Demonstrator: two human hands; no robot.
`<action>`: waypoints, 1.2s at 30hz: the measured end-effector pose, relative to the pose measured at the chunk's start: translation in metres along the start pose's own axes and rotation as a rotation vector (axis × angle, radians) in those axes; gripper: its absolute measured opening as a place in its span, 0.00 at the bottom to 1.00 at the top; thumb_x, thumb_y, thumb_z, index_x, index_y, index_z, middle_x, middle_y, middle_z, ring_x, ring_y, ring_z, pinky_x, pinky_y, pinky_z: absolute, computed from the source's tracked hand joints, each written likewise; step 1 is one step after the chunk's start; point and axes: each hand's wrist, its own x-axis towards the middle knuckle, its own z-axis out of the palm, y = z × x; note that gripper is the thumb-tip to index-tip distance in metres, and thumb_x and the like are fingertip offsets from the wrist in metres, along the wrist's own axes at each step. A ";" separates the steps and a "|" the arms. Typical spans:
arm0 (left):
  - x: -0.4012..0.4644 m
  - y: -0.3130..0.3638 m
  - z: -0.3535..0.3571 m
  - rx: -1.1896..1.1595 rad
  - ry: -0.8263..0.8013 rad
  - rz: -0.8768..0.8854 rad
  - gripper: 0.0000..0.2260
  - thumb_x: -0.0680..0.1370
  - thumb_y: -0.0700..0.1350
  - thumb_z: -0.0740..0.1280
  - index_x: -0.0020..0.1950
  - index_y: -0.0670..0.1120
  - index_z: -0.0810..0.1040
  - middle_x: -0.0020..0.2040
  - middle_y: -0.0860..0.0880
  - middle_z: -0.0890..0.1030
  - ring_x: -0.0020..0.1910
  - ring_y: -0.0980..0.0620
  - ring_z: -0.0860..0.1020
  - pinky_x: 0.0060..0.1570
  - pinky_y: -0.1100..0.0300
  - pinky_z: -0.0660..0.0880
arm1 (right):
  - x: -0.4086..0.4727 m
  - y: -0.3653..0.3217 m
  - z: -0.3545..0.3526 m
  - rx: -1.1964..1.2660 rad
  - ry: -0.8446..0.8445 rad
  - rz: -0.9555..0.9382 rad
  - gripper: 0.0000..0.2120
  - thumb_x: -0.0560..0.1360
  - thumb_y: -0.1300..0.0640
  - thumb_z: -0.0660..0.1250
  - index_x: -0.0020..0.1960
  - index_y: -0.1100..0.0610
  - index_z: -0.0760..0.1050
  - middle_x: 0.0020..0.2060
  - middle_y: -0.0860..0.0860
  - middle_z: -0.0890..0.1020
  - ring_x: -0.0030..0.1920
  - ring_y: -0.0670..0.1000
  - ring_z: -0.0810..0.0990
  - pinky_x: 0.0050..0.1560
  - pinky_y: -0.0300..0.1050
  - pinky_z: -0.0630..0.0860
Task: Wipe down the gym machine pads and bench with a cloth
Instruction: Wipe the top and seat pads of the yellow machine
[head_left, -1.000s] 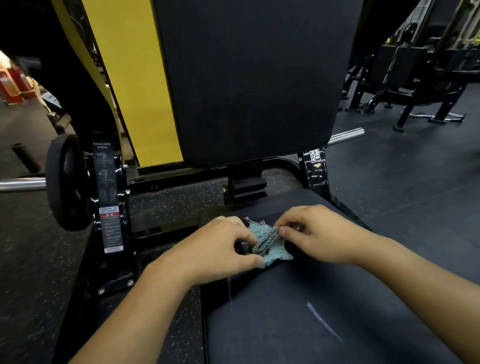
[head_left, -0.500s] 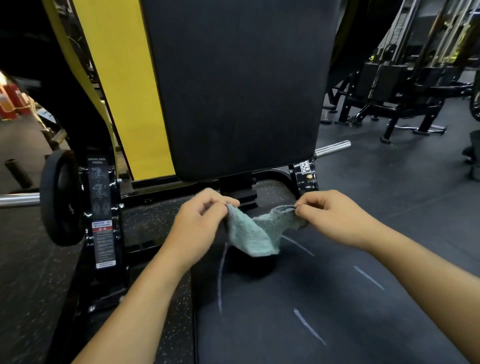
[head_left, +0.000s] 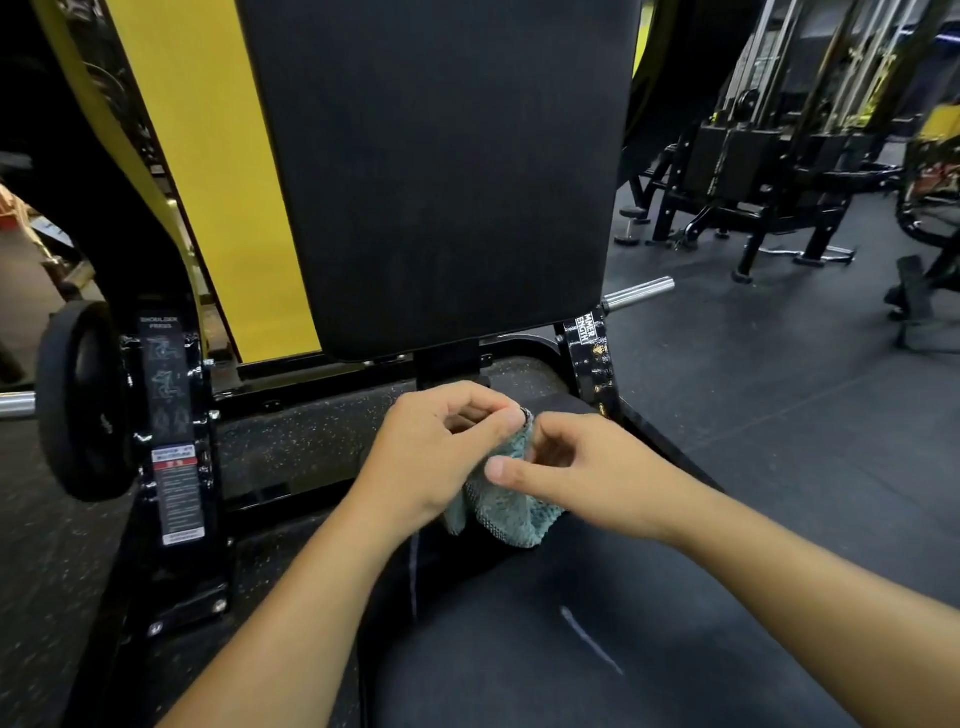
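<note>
A small teal cloth (head_left: 506, 506) hangs folded between my two hands, just above the black seat pad (head_left: 597, 639) of the shoulder-press machine. My left hand (head_left: 436, 457) pinches the cloth's top edge between thumb and fingers. My right hand (head_left: 576, 473) is close against the cloth from the right, fingers curled and thumb laid across its front. The tall black back pad (head_left: 441, 171) stands upright right behind the hands. Pale streaks mark the seat pad.
A black weight plate (head_left: 83, 400) sits on a chrome bar at the left, beside the black frame post with instruction stickers (head_left: 174, 431). A chrome peg (head_left: 641, 291) sticks out at the right. Other black machines (head_left: 779, 171) stand at the back right on the rubber floor.
The cloth was bunched on the seat, then stretched wide between both hands. Now the hands have come together and the cloth hangs folded between them.
</note>
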 end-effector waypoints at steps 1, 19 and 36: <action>0.000 -0.001 -0.002 -0.017 -0.009 -0.010 0.03 0.77 0.42 0.75 0.47 0.50 0.87 0.44 0.53 0.87 0.46 0.54 0.85 0.51 0.59 0.81 | 0.002 0.002 0.001 -0.022 0.023 -0.022 0.17 0.73 0.38 0.74 0.42 0.52 0.77 0.37 0.46 0.83 0.37 0.47 0.80 0.44 0.51 0.81; -0.009 0.000 -0.055 0.162 -0.640 -0.347 0.21 0.68 0.50 0.83 0.61 0.57 0.85 0.52 0.55 0.86 0.53 0.56 0.84 0.59 0.59 0.78 | -0.019 0.011 -0.035 -0.090 -0.112 -0.133 0.12 0.69 0.55 0.73 0.46 0.52 0.71 0.36 0.50 0.78 0.33 0.45 0.71 0.36 0.51 0.72; 0.029 0.040 -0.045 0.087 0.156 -0.023 0.07 0.82 0.53 0.67 0.53 0.55 0.85 0.50 0.57 0.86 0.52 0.58 0.83 0.61 0.50 0.78 | 0.023 0.015 -0.111 0.559 0.342 -0.036 0.09 0.79 0.58 0.60 0.50 0.63 0.75 0.45 0.57 0.77 0.46 0.55 0.76 0.54 0.63 0.79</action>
